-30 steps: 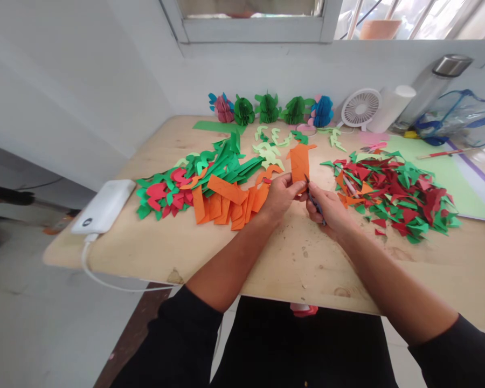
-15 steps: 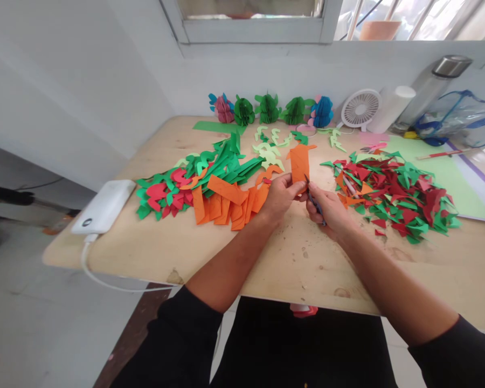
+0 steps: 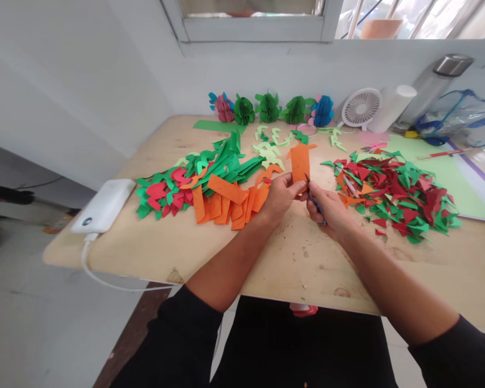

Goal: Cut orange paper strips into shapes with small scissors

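Note:
My left hand (image 3: 283, 194) pinches the lower end of an upright strip of orange paper (image 3: 300, 161), which bears faint drawn lines. In my right hand (image 3: 325, 203) is a pair of small dark scissors (image 3: 317, 202), their blades at the strip's lower right edge. Left of my hands lie several orange paper strips (image 3: 226, 200), overlapping, beside folded green paper strips (image 3: 230, 161). Curved orange cutouts (image 3: 271, 171) rest just behind my left hand. Farther back are pale green cutouts (image 3: 269, 155).
A heap of red and green scraps (image 3: 400, 194) covers the right side. Honeycomb paper figures (image 3: 269, 109) line the wall, beside a small white fan (image 3: 361, 109) and a bottle (image 3: 432, 91). Red and green cutouts (image 3: 161, 194) and a white power bank (image 3: 104, 207) lie left.
Both hands stay almost in place, still holding the orange strip and the scissors. The strip has shifted very slightly; nothing else has visibly moved.

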The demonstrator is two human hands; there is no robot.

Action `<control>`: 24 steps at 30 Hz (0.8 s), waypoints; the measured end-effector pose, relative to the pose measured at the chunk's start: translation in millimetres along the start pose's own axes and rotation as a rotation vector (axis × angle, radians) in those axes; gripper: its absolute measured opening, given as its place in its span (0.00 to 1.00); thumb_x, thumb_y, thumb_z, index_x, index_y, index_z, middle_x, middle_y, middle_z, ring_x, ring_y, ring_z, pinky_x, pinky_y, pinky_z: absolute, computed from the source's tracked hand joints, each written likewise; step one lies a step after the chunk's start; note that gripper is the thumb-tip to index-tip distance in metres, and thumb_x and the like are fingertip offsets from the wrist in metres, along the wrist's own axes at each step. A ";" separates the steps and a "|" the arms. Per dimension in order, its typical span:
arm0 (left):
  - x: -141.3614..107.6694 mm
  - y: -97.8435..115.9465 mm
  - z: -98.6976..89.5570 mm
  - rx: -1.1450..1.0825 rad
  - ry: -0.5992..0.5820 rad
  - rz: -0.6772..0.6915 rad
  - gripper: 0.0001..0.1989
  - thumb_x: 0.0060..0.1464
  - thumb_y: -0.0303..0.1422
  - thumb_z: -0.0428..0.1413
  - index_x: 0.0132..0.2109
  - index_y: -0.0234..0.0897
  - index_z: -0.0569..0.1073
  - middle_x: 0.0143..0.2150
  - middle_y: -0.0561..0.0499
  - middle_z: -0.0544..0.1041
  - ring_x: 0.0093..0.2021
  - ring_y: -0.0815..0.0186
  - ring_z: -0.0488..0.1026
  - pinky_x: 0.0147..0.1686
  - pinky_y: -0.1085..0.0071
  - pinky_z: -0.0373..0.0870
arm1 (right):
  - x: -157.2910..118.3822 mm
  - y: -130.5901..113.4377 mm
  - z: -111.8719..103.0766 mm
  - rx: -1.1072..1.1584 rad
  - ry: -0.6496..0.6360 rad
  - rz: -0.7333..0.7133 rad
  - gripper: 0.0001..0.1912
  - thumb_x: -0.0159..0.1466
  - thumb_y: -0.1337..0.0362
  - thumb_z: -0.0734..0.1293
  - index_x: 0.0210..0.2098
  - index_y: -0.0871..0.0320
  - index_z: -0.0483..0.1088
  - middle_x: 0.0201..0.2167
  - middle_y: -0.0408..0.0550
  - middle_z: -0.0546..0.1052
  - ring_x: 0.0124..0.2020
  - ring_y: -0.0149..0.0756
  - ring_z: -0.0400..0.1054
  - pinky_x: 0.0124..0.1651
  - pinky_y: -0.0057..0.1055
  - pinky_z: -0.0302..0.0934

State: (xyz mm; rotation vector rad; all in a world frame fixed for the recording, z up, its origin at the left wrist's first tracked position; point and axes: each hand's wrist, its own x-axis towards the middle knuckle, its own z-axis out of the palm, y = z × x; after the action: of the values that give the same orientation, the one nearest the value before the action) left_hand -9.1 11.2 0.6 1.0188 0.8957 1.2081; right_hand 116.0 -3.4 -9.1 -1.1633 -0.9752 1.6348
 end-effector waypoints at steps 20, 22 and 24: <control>1.1 -3.7 -1.5 0.011 0.015 -0.002 0.03 0.47 0.30 0.56 0.29 0.34 0.69 0.24 0.55 0.68 0.23 0.74 0.63 0.29 0.72 0.65 | -0.1 -1.8 1.1 -0.008 0.005 0.004 0.24 0.52 0.43 0.71 0.24 0.60 0.68 0.12 0.35 0.59 0.12 0.20 0.45 0.13 0.21 0.34; 0.9 -3.5 -1.4 0.013 0.023 -0.006 0.04 0.46 0.30 0.56 0.29 0.34 0.69 0.24 0.55 0.68 0.23 0.74 0.64 0.29 0.72 0.65 | 0.8 -0.8 0.2 -0.012 0.001 0.002 0.24 0.53 0.43 0.71 0.25 0.60 0.68 0.12 0.35 0.59 0.12 0.20 0.45 0.13 0.21 0.34; 0.7 -3.2 -1.3 0.017 0.026 -0.009 0.04 0.46 0.30 0.56 0.29 0.34 0.69 0.24 0.55 0.69 0.23 0.74 0.64 0.30 0.73 0.66 | 1.5 -0.2 -0.4 -0.009 -0.006 0.004 0.24 0.53 0.43 0.71 0.25 0.59 0.69 0.12 0.35 0.59 0.12 0.20 0.45 0.13 0.21 0.34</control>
State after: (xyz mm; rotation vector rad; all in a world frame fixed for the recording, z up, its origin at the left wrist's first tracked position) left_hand -9.2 12.0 -2.9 1.0140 0.9314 1.2097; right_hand 116.2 -2.0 -9.4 -1.1675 -0.9854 1.6402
